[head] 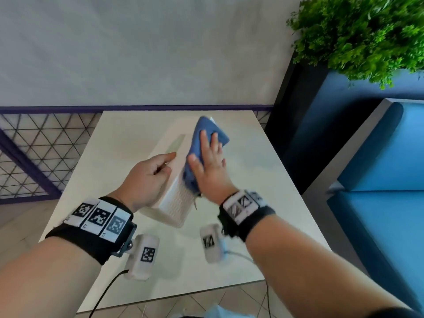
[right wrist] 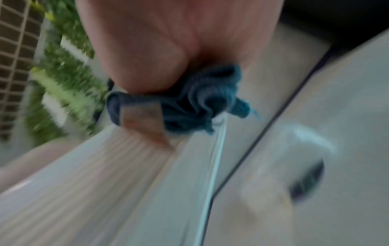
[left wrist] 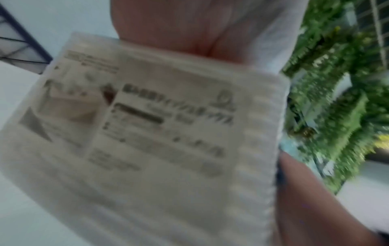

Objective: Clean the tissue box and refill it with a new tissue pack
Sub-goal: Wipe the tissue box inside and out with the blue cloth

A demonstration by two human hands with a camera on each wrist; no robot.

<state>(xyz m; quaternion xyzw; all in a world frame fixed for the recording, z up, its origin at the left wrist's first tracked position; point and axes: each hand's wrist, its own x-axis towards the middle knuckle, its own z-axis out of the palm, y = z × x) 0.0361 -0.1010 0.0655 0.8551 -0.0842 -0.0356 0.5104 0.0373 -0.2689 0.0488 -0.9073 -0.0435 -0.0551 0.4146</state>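
While the left hand (head: 146, 177) curls round the near end of the white tissue box (head: 176, 203), its fingers bent over the top edge and gripping it, the right hand (head: 211, 166) lies flat with its fingers spread and straight, pressing a blue cloth (head: 208, 131) against the box's right side. That box is tipped up at a slant above the pale table (head: 263, 203), its far end towards the wall; whether any corner touches the tabletop cannot be told from the head view. Its ribbed side shows below the cloth, and the left wrist view, though blurred, shows a printed label (left wrist: 151, 119) on one ribbed face, with the palm pressed against the box's edge. From the right wrist the cloth (right wrist: 189, 99) is bunched under the heel of the hand against the box's ribbed surface (right wrist: 105, 166). Both wrists wear black bands with square black-and-white markers. A green plant (head: 362, 33) stands at the upper right above a blue seat (head: 385, 203), and a purple-framed wire grille (head: 34, 152) runs along the left.
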